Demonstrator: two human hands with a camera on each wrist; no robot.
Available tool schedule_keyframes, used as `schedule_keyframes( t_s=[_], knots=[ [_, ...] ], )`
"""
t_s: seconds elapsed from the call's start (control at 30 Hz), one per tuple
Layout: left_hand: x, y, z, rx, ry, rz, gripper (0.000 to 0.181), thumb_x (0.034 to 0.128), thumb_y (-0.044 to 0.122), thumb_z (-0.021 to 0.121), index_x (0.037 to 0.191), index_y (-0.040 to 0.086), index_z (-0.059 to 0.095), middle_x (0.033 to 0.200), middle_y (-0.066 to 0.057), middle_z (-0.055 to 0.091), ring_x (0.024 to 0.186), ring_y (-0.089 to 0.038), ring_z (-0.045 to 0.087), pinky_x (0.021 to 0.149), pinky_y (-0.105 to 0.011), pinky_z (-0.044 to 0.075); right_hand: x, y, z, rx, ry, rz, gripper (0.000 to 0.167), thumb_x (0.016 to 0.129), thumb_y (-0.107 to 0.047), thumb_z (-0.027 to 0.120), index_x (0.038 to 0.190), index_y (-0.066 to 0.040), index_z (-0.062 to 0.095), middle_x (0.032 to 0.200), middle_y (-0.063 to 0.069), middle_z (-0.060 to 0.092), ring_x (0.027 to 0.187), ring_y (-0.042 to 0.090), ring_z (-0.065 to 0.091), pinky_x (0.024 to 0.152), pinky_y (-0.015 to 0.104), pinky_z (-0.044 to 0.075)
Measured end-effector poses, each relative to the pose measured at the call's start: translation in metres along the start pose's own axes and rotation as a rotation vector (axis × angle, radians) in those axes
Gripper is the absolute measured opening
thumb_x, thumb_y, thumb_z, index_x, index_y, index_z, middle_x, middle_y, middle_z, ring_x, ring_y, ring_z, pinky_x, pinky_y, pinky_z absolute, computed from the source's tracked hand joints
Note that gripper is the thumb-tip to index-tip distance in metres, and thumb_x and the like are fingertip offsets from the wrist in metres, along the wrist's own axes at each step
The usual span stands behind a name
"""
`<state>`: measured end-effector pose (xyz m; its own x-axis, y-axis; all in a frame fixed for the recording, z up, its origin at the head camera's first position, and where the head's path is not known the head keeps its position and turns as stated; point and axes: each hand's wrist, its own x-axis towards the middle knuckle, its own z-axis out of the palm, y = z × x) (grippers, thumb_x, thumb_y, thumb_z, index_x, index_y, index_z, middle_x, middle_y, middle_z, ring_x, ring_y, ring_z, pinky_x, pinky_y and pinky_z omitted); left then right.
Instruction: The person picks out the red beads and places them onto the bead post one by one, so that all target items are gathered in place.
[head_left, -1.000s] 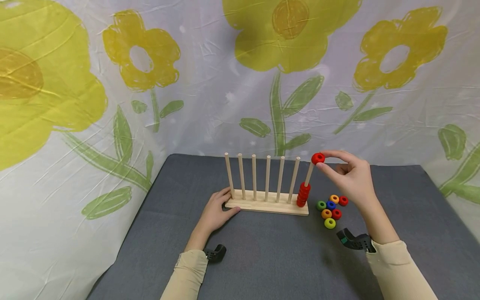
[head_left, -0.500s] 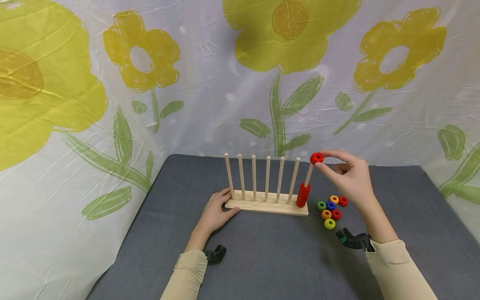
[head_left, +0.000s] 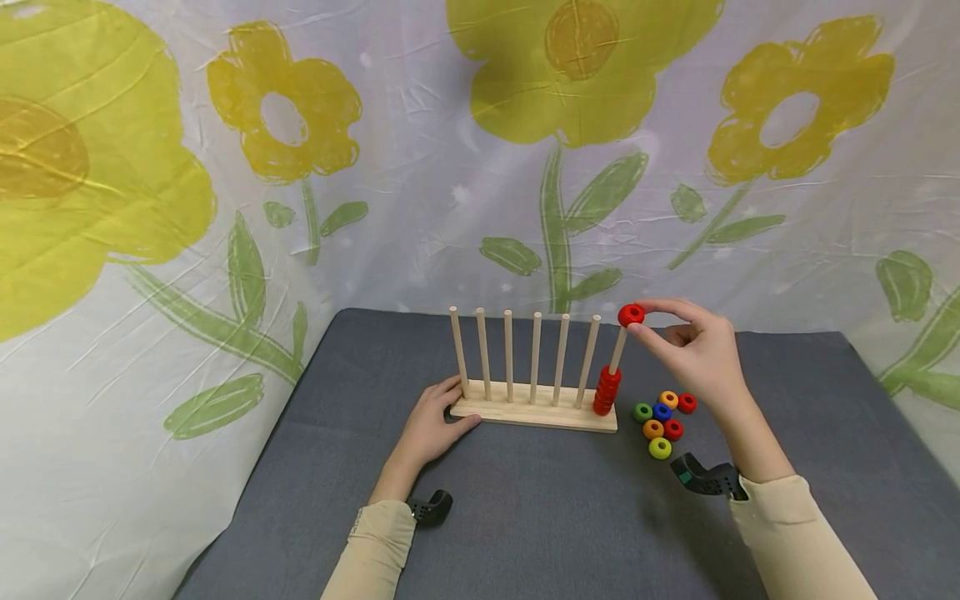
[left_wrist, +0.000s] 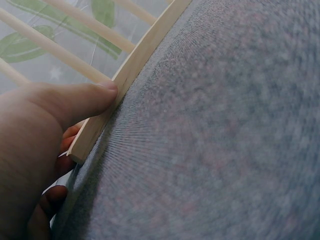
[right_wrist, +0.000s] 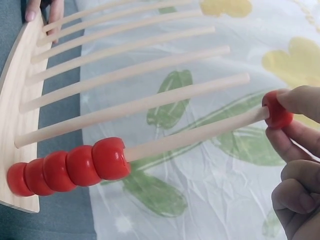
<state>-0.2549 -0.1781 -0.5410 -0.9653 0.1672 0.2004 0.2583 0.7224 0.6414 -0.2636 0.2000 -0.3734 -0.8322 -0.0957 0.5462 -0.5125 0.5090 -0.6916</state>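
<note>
A wooden peg rack [head_left: 536,414] with a row of upright pegs stands on the table. My left hand [head_left: 429,427] grips its left end; in the left wrist view the thumb [left_wrist: 92,100] lies along the front edge and other fingers reach behind. Between thumb and forefinger, my right hand [head_left: 697,354] pinches a red bead [right_wrist: 278,111] at the tip of the rightmost peg [right_wrist: 200,134]. The peg's end meets the bead's hole; how deep it goes is hidden. Several red beads [head_left: 607,390] are stacked at the foot of that same peg.
Right of the rack lies a loose cluster of beads: green [head_left: 642,412], blue [head_left: 662,412], yellow [head_left: 660,448], plus orange and red ones. A dark grey cloth [head_left: 525,517] covers the table. Behind hangs a flower-printed curtain [head_left: 420,167].
My right hand has shifted slightly left with the red bead, at the top of the rightmost peg. The left hand and the rack have stayed in place.
</note>
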Motion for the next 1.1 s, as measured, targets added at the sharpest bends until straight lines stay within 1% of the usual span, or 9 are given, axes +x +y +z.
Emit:
schedule_keyframes(
  t_s=[0.27,0.53,0.7,0.87,1.1],
  knots=[
    [0.0,0.0,0.0,-0.004,0.001,0.011,0.069,0.0955,0.033,0.082,0.151,0.0,0.057,0.162,-0.014,0.049,0.149,-0.039,0.044,0.118,-0.061,0.041,0.001,0.001,0.001,-0.003,-0.008,-0.013,0.032,0.092,-0.009,0.085,0.124,-0.009,0.079,0.05,-0.006,0.029,0.04,0.014,0.023,0.04,0.031,0.021],
    [0.0,0.0,0.0,-0.003,0.0,0.012,0.069,0.0955,0.032,0.082,0.151,-0.001,0.057,0.162,-0.014,0.049,0.148,-0.039,0.045,0.117,-0.061,0.041,-0.001,0.003,0.004,0.004,-0.011,-0.002,0.033,0.091,-0.01,0.085,0.123,-0.011,0.08,0.049,-0.006,0.03,0.04,0.01,0.022,0.039,0.03,0.022],
    [0.0,0.0,0.0,-0.001,-0.002,0.009,0.07,0.0956,0.033,0.082,0.151,-0.001,0.057,0.162,-0.014,0.049,0.147,-0.039,0.045,0.117,-0.061,0.042,-0.003,0.006,0.006,-0.005,-0.019,0.001,0.032,0.092,-0.01,0.085,0.123,-0.009,0.079,0.05,-0.006,0.03,0.04,0.013,0.023,0.038,0.03,0.022],
    [0.0,0.0,0.0,-0.002,-0.002,0.005,0.07,0.0956,0.033,0.082,0.152,0.0,0.057,0.162,-0.014,0.049,0.148,-0.039,0.045,0.117,-0.061,0.041,-0.005,0.009,0.007,-0.007,-0.017,-0.007,0.028,0.093,-0.011,0.084,0.121,-0.01,0.08,0.049,-0.007,0.03,0.04,0.014,0.023,0.038,0.03,0.021],
    [0.001,-0.001,0.0,-0.003,-0.003,0.011,0.07,0.0957,0.033,0.082,0.152,-0.001,0.057,0.162,-0.014,0.049,0.148,-0.039,0.045,0.117,-0.061,0.041,-0.006,0.011,0.009,-0.006,-0.012,-0.009,0.028,0.093,-0.009,0.084,0.12,-0.01,0.08,0.049,-0.004,0.031,0.04,0.014,0.023,0.038,0.029,0.02]
  ],
)
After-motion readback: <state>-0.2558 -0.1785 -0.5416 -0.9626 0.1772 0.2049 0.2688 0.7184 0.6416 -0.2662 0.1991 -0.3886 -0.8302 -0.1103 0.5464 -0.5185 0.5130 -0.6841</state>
